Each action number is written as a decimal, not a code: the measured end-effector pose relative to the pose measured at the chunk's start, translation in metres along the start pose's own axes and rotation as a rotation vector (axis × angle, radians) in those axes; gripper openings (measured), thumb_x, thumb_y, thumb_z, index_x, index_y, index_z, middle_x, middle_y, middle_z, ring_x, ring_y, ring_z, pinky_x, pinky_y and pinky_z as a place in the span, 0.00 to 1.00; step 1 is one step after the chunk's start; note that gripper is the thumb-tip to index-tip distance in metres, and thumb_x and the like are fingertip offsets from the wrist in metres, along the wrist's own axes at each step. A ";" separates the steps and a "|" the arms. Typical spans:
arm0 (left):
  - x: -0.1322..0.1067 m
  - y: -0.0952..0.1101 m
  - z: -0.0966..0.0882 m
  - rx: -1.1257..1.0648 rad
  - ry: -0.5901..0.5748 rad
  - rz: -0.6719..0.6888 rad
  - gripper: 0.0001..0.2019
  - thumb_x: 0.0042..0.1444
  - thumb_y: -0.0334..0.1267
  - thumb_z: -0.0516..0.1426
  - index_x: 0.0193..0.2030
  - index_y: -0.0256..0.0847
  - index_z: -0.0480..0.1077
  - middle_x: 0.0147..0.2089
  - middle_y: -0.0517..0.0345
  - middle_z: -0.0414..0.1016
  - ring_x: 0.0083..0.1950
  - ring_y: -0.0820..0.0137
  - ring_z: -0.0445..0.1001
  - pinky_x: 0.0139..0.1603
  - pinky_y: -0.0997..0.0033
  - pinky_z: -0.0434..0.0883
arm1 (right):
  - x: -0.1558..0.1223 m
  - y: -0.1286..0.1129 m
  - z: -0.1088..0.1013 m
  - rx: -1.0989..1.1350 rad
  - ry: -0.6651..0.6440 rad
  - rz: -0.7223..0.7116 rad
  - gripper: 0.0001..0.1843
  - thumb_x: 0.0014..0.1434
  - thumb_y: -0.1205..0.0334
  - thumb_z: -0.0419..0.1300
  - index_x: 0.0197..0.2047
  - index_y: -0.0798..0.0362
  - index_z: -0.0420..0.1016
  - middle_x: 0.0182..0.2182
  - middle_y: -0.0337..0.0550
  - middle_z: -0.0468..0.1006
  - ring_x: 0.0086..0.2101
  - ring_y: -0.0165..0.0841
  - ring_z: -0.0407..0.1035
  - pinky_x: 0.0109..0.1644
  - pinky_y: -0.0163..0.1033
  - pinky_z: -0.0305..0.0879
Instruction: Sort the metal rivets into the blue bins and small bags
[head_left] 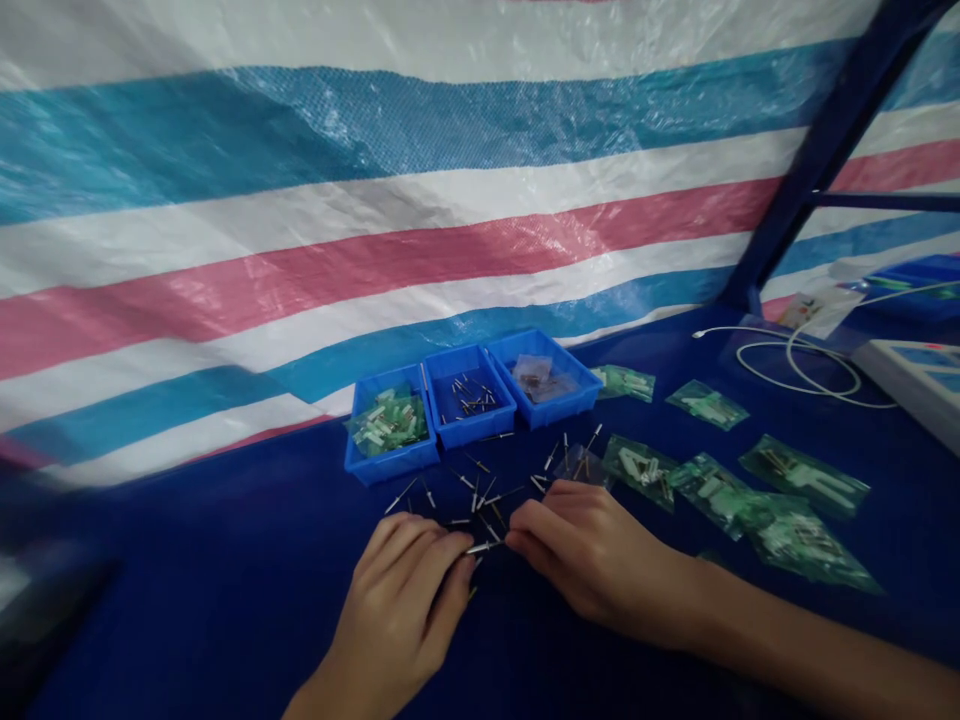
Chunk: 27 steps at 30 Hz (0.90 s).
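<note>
pin [483, 548]: near side of middle tray [480, 429] | left hand [405, 590]: pinching one end | right hand [589, 550]: pinching other end

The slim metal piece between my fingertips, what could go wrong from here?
It could slip: the slim metal piece is small and seems held only by the fingertips of your left hand and right hand. If dropped, it might get lost among the similar loose pieces scattered just beyond. Your knuckles could also nudge those pieces, since several lie very close to both hands.
</note>
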<state>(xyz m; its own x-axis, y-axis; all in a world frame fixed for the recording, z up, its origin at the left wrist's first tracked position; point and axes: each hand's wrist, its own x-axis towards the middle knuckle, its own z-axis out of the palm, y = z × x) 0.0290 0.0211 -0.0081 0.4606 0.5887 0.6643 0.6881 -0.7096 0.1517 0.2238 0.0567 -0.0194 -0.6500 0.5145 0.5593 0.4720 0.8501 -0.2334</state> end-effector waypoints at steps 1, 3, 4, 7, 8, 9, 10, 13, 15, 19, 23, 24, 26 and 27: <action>0.000 0.000 0.000 0.001 -0.001 0.002 0.06 0.57 0.27 0.52 0.36 0.35 0.69 0.29 0.58 0.74 0.31 0.71 0.71 0.36 0.68 0.68 | 0.000 0.000 0.000 0.002 -0.012 0.001 0.19 0.66 0.66 0.40 0.28 0.56 0.64 0.17 0.36 0.68 0.17 0.26 0.57 0.27 0.34 0.51; 0.000 0.000 0.001 -0.004 -0.007 0.015 0.05 0.57 0.27 0.52 0.35 0.36 0.69 0.28 0.59 0.74 0.30 0.71 0.71 0.35 0.69 0.68 | 0.000 -0.001 0.000 0.010 -0.045 0.007 0.18 0.66 0.66 0.40 0.27 0.56 0.64 0.17 0.36 0.68 0.17 0.26 0.58 0.27 0.34 0.51; 0.000 0.000 0.002 -0.006 -0.009 0.024 0.06 0.58 0.27 0.52 0.35 0.36 0.69 0.28 0.59 0.74 0.30 0.72 0.71 0.35 0.69 0.68 | 0.000 -0.002 0.000 0.013 -0.061 0.007 0.18 0.66 0.66 0.41 0.27 0.56 0.64 0.17 0.37 0.69 0.17 0.26 0.58 0.27 0.35 0.51; 0.001 0.000 0.002 -0.002 -0.008 0.042 0.06 0.58 0.27 0.51 0.34 0.37 0.69 0.27 0.59 0.74 0.29 0.71 0.71 0.35 0.69 0.69 | -0.001 -0.003 -0.002 0.026 -0.097 0.003 0.16 0.65 0.65 0.43 0.28 0.56 0.65 0.18 0.37 0.70 0.18 0.27 0.61 0.28 0.35 0.53; 0.001 0.000 0.002 0.000 -0.008 0.037 0.07 0.58 0.27 0.51 0.34 0.38 0.68 0.27 0.59 0.74 0.29 0.71 0.71 0.35 0.68 0.69 | -0.001 -0.003 -0.003 0.034 -0.111 -0.001 0.15 0.65 0.65 0.44 0.30 0.56 0.66 0.19 0.38 0.71 0.19 0.28 0.62 0.28 0.35 0.54; 0.002 0.000 0.001 0.002 -0.007 0.030 0.07 0.58 0.27 0.51 0.33 0.38 0.68 0.27 0.60 0.74 0.29 0.71 0.71 0.35 0.68 0.69 | -0.001 -0.003 -0.003 0.040 -0.128 -0.002 0.13 0.65 0.64 0.45 0.32 0.56 0.66 0.21 0.38 0.72 0.20 0.28 0.63 0.29 0.35 0.54; 0.002 0.000 0.001 0.005 -0.006 0.025 0.07 0.59 0.27 0.50 0.33 0.38 0.68 0.27 0.60 0.74 0.29 0.71 0.71 0.35 0.68 0.69 | -0.001 -0.003 -0.004 0.040 -0.148 -0.007 0.12 0.64 0.65 0.46 0.34 0.56 0.67 0.22 0.39 0.73 0.21 0.28 0.64 0.29 0.35 0.54; 0.002 -0.001 0.000 0.008 -0.006 0.019 0.08 0.59 0.28 0.50 0.32 0.38 0.68 0.26 0.60 0.73 0.28 0.72 0.70 0.34 0.68 0.69 | -0.001 -0.002 -0.003 0.019 -0.200 -0.035 0.09 0.63 0.68 0.47 0.34 0.56 0.67 0.21 0.38 0.72 0.20 0.28 0.63 0.27 0.35 0.53; 0.002 -0.001 0.000 0.000 -0.009 0.012 0.08 0.59 0.28 0.50 0.32 0.38 0.68 0.26 0.60 0.73 0.28 0.72 0.71 0.34 0.69 0.69 | -0.001 -0.001 -0.003 0.008 -0.206 -0.040 0.10 0.62 0.70 0.46 0.32 0.55 0.66 0.20 0.37 0.71 0.20 0.28 0.62 0.28 0.35 0.52; 0.001 0.000 0.000 0.004 -0.023 0.021 0.05 0.59 0.31 0.51 0.35 0.37 0.68 0.28 0.58 0.75 0.30 0.71 0.72 0.33 0.68 0.70 | -0.001 -0.001 -0.003 0.007 -0.182 -0.028 0.14 0.64 0.68 0.43 0.29 0.55 0.65 0.19 0.38 0.70 0.19 0.26 0.60 0.28 0.35 0.52; 0.003 0.001 0.000 0.004 -0.025 0.055 0.07 0.60 0.29 0.50 0.36 0.37 0.68 0.28 0.58 0.75 0.30 0.70 0.72 0.32 0.70 0.70 | 0.000 -0.003 -0.005 0.013 -0.172 -0.028 0.18 0.65 0.67 0.41 0.27 0.55 0.64 0.18 0.38 0.69 0.18 0.27 0.60 0.28 0.36 0.52; 0.003 0.001 0.000 0.001 -0.026 0.062 0.07 0.59 0.28 0.49 0.36 0.37 0.68 0.28 0.58 0.75 0.30 0.70 0.72 0.32 0.70 0.70 | 0.001 -0.004 -0.005 0.013 -0.170 -0.034 0.18 0.65 0.67 0.41 0.27 0.55 0.64 0.18 0.37 0.69 0.18 0.27 0.60 0.28 0.36 0.52; 0.004 0.002 0.000 -0.004 -0.031 0.062 0.07 0.59 0.28 0.49 0.35 0.37 0.68 0.28 0.58 0.74 0.30 0.70 0.72 0.32 0.69 0.70 | 0.001 -0.005 -0.005 0.018 -0.175 -0.041 0.17 0.65 0.66 0.42 0.28 0.55 0.65 0.19 0.38 0.70 0.19 0.27 0.61 0.28 0.36 0.52; 0.004 0.002 0.000 -0.004 -0.029 0.056 0.07 0.59 0.28 0.49 0.35 0.37 0.68 0.27 0.58 0.74 0.30 0.70 0.72 0.32 0.69 0.70 | 0.000 -0.005 -0.004 0.022 -0.175 -0.044 0.16 0.65 0.65 0.43 0.28 0.56 0.65 0.20 0.38 0.71 0.19 0.27 0.61 0.28 0.36 0.52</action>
<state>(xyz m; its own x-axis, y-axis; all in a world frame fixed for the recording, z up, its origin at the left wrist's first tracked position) 0.0317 0.0219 -0.0052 0.5140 0.5593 0.6504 0.6589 -0.7429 0.1181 0.2238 0.0523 -0.0146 -0.7642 0.4871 0.4227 0.4293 0.8733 -0.2301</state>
